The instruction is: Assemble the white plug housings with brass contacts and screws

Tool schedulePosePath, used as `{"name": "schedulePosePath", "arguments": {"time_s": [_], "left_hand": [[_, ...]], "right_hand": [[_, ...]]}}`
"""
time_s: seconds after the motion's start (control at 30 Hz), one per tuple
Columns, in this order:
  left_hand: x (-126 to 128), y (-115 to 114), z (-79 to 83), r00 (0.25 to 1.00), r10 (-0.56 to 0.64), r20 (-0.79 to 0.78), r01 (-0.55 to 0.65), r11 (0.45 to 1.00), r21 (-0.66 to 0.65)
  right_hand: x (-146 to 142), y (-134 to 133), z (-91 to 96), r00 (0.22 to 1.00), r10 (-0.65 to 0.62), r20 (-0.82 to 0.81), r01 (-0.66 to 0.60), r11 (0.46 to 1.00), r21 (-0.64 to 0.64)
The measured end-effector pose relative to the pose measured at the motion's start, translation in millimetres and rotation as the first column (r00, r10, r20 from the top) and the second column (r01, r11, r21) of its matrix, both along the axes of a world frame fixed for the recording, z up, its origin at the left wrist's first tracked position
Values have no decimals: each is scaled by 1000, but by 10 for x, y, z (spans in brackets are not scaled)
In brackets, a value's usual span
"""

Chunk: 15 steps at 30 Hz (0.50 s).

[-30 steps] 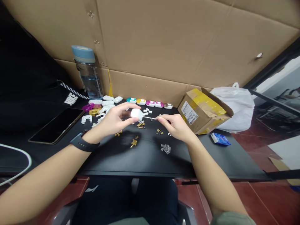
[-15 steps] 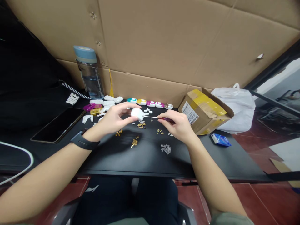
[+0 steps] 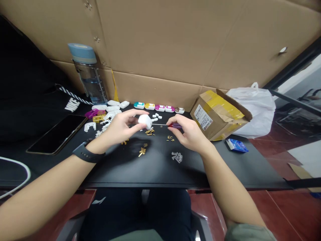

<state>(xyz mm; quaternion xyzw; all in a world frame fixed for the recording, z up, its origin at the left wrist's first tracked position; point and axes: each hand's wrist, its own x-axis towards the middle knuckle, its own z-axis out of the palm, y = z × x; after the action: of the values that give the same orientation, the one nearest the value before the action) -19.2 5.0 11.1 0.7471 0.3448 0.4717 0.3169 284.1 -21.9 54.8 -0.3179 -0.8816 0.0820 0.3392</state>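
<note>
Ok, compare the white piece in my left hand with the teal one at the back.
The white piece is all white; the teal piece is teal and white. The white piece is held up in the left hand, the screwdriver tip at it; the teal piece lies on the table. Both are small rounded plastic.

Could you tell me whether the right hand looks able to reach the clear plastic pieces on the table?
Probably yes: the clear plastic pieces lie uncovered just beside the right hand, with nothing between them, though its fingers are busy holding a small screwdriver.
</note>
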Motion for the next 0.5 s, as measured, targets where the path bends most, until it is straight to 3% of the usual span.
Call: {"name": "schedulePosePath", "arguments": {"time_s": [0.13,0.5], "left_hand": [[-2,-9,18,1000,13,14,-13,1000,1],[-11,-17,42,1000,16,-2,-16,997,70]], "right_hand": [[10,-5,-14,997,-73,-3,72,986,-152],[15,18,-37,996,-89,-27,78,959,-271]]}}
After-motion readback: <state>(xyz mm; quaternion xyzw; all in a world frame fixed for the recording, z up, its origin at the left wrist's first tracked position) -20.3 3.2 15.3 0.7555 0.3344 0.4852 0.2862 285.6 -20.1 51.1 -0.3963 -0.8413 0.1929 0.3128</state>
